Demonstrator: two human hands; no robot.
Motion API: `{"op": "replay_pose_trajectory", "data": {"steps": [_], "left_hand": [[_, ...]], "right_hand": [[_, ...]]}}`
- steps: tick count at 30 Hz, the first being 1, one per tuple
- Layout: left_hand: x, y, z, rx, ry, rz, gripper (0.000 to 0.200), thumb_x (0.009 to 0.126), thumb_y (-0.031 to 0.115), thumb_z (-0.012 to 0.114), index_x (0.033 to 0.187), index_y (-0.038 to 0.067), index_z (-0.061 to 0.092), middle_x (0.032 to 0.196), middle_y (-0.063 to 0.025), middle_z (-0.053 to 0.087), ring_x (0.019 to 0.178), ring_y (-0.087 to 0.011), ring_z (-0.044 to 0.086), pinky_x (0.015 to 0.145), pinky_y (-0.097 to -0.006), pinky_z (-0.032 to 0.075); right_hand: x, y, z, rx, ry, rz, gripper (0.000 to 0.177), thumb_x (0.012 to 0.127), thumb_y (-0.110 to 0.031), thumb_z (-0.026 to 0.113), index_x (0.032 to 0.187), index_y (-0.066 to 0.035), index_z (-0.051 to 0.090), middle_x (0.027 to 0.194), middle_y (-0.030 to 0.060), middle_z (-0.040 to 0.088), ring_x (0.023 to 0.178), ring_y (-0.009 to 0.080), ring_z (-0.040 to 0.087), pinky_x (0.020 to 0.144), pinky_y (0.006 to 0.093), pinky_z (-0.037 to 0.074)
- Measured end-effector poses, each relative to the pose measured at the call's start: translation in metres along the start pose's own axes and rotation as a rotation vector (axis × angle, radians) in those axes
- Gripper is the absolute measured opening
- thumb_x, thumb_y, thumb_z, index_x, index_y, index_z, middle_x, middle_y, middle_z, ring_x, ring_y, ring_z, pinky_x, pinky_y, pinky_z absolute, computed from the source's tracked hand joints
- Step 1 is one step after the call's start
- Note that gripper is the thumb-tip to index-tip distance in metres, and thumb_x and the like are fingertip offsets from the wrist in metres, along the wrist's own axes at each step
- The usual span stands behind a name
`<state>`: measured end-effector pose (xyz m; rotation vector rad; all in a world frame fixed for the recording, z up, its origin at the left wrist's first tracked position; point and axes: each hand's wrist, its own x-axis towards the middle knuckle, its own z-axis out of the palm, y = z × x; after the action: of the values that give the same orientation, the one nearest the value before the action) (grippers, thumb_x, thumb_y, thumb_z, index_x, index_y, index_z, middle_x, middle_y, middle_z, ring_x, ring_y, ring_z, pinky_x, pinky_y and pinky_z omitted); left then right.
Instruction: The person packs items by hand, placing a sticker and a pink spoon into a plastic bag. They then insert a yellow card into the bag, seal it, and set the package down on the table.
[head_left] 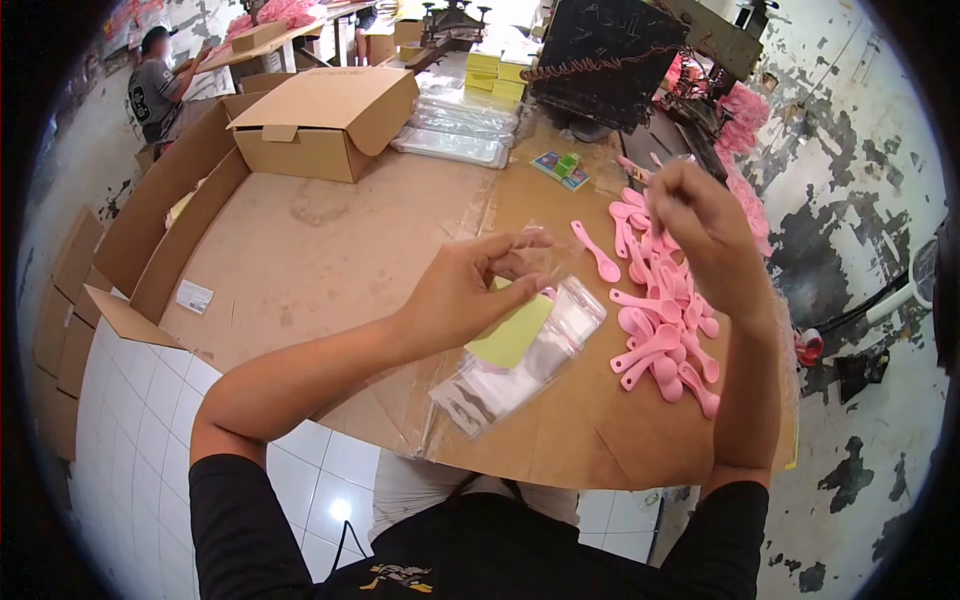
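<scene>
My left hand (482, 278) is over the middle of the table, thumb and fingers pinching a thin clear plastic bag (545, 262). Below it lie a stack of clear plastic bags (578, 318) and a yellow-green paper piece (512, 335). My right hand (697, 215) is raised above a heap of pink plastic spoons (660, 290), its fingers curled together and slightly blurred. Whatever it may hold is hidden. One pink spoon (597, 252) lies apart, left of the heap.
At the back left stands a cardboard box (325, 115) beside wrapped clear packs (455, 130). Yellow stacks (497, 72) and a dark board (605, 60) are behind. A small green item on a card (562, 168) lies on the cardboard-covered table (340, 240). Another person (155, 90) sits far left.
</scene>
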<state>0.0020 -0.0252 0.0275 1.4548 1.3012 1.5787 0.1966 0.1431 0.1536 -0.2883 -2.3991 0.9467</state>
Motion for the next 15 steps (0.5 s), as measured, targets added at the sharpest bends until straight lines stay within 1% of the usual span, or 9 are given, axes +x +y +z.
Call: {"op": "replay_pose_trajectory", "data": {"steps": [1,3,6,7,10,13,15], "left_hand": [[0.001,0.002,0.0,-0.078,0.008,-0.042,0.044,0.096,0.003,0.067,0.138,-0.002,0.056,0.098,-0.0097,0.076,0.09,-0.0066,0.067,0.075,-0.0206,0.053],[-0.001,0.005,-0.001,-0.028,0.011,-0.036,0.044,0.096,0.002,0.067,0.139,-0.002,0.055,0.098,-0.0098,0.076,0.09,-0.0066,0.067,0.075,-0.0204,0.053],[-0.001,0.003,0.006,-0.027,0.003,0.007,0.045,0.096,0.001,0.067,0.139,-0.003,0.054,0.098,-0.0104,0.075,0.089,-0.0068,0.067,0.075,-0.0206,0.053],[-0.002,0.003,0.009,-0.034,-0.004,0.025,0.045,0.096,0.0,0.067,0.139,-0.003,0.054,0.099,-0.0107,0.075,0.088,-0.007,0.067,0.075,-0.0207,0.053],[-0.003,-0.004,0.014,-0.059,0.011,0.09,0.047,0.095,-0.001,0.068,0.139,-0.005,0.053,0.1,-0.0102,0.074,0.088,-0.007,0.066,0.074,-0.0213,0.054],[-0.006,0.003,0.013,-0.044,-0.002,0.099,0.049,0.093,-0.002,0.069,0.139,-0.005,0.052,0.098,-0.0086,0.073,0.088,-0.0075,0.066,0.074,-0.0219,0.053],[-0.006,0.002,0.012,0.003,0.015,0.109,0.048,0.092,0.0,0.071,0.136,-0.006,0.055,0.094,-0.0089,0.075,0.087,-0.008,0.068,0.074,-0.0234,0.054]], "right_hand": [[-0.007,-0.001,-0.002,-0.084,-0.012,-0.052,0.012,0.086,-0.003,0.065,0.098,-0.001,0.065,0.09,0.0086,0.06,0.079,0.0192,0.06,0.071,0.0305,0.046],[-0.024,-0.003,-0.004,-0.256,-0.032,-0.153,0.012,0.085,-0.002,0.069,0.097,-0.002,0.067,0.091,0.0089,0.061,0.081,0.0199,0.061,0.071,0.0313,0.047],[-0.031,0.004,0.029,-0.443,0.143,-0.461,0.017,0.08,0.002,0.073,0.096,-0.003,0.068,0.093,0.0084,0.063,0.082,0.0233,0.063,0.069,0.0327,0.047],[-0.034,0.006,0.039,-0.444,0.162,-0.459,0.021,0.078,-0.002,0.077,0.097,-0.006,0.068,0.095,0.0068,0.063,0.087,0.0249,0.064,0.072,0.0339,0.047],[-0.03,0.003,0.059,-0.706,0.215,-0.631,0.026,0.076,-0.007,0.079,0.099,-0.008,0.068,0.097,0.0049,0.062,0.093,0.0223,0.063,0.077,0.0349,0.046],[-0.02,0.004,0.074,-0.709,0.245,-0.68,0.025,0.074,-0.007,0.081,0.097,-0.008,0.072,0.098,0.0035,0.063,0.087,0.0224,0.062,0.076,0.0356,0.046],[-0.016,0.006,0.078,-0.781,0.251,-0.714,0.028,0.072,-0.012,0.078,0.098,-0.007,0.068,0.099,0.0033,0.062,0.091,0.0205,0.061,0.076,0.0354,0.043]]}}
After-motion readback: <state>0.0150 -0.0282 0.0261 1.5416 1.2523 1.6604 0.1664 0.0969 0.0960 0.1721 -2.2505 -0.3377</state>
